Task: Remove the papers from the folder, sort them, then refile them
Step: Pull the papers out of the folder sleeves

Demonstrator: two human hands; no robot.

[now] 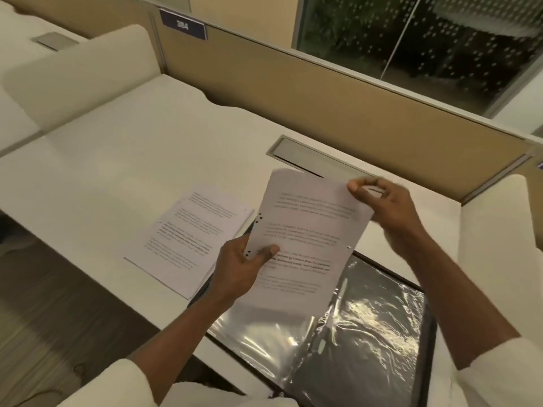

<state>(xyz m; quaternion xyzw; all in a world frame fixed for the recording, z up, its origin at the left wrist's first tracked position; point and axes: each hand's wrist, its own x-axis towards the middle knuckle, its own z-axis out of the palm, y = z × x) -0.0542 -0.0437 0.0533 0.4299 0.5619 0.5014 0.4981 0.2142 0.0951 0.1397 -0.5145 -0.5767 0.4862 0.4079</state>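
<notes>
In the head view, the left hand [244, 268] pinches the punched edge of the white printed sheets [308, 230] and the right hand [385, 207] pinches their far corner, holding them above the open black folder with clear plastic sleeves [370, 324]. The stack of white printed papers [188, 236] lies on the white worktop [117, 160] just to their left, its long axis roughly parallel to theirs, nearer the left hand.

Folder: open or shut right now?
Open. The folder lies spread flat on the desk, clear plastic sleeves showing on both sides of its spine.
</notes>
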